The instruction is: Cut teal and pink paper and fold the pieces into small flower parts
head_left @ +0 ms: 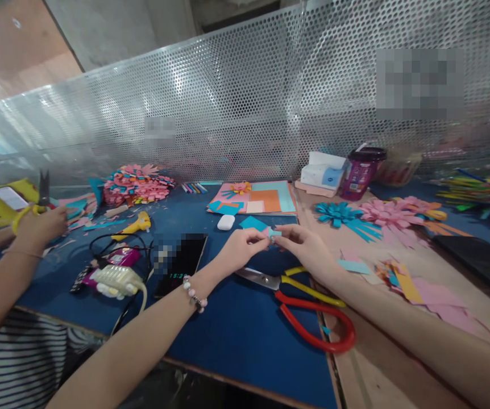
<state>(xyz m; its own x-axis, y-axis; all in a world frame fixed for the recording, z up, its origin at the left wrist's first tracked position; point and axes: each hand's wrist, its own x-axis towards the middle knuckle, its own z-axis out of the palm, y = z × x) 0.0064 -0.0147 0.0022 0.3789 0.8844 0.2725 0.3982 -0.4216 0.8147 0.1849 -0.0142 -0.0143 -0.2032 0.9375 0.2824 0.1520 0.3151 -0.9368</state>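
Note:
My left hand [247, 247] and my right hand [293, 241] meet above the blue tabletop, fingertips almost together. Between them they pinch a small piece of light-blue and pink paper [273, 232]; its exact shape is partly hidden by the fingers. Just behind the left fingers lies a teal paper square [251, 222]. Below my hands, large scissors [266, 278] with one yellow and one red handle rest on the table, blades pointing left. Farther back, colored paper sheets [270, 193] are stacked, with a small pink-and-orange paper flower [240, 187] on top.
At left, a co-worker's hand [44, 227] holds yellow-handled scissors [44, 190]. A glue gun [136, 224], a phone [185, 258] and a white earbud case [226, 222] lie between us. Teal [339, 212] and pink [392, 215] paper flowers and a purple cup [361, 173] stand right. A perforated metal panel [236, 102] closes the back.

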